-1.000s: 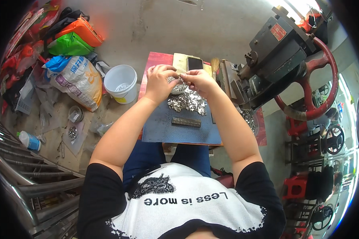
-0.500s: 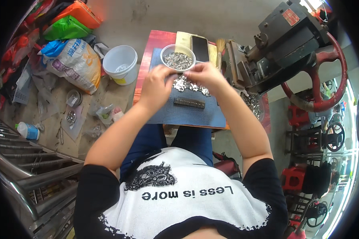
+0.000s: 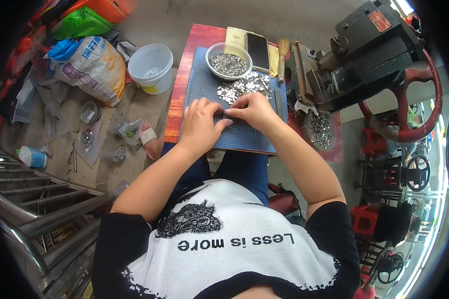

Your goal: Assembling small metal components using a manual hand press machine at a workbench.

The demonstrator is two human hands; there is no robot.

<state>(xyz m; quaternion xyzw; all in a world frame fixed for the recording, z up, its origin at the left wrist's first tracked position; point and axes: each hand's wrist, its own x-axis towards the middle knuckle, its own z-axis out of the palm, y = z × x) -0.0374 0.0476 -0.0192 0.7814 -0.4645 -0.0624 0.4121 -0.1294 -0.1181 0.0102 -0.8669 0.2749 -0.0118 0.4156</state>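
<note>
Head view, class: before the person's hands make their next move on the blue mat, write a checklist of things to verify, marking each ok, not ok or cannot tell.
1. Both hands on the work: left hand and right hand rest together on the dark strip. Ok.
2. Strip lies on the blue mat, not hanging off an edge. Ok.
3. Loose metal pieces within reach, just beyond the fingers. Ok.
4. Bowl of metal pieces upright at the mat's far edge. Ok.
5. Phone apart from the pile. Ok.
6. Whether a piece is pinched in the fingers: cannot tell.
</note>
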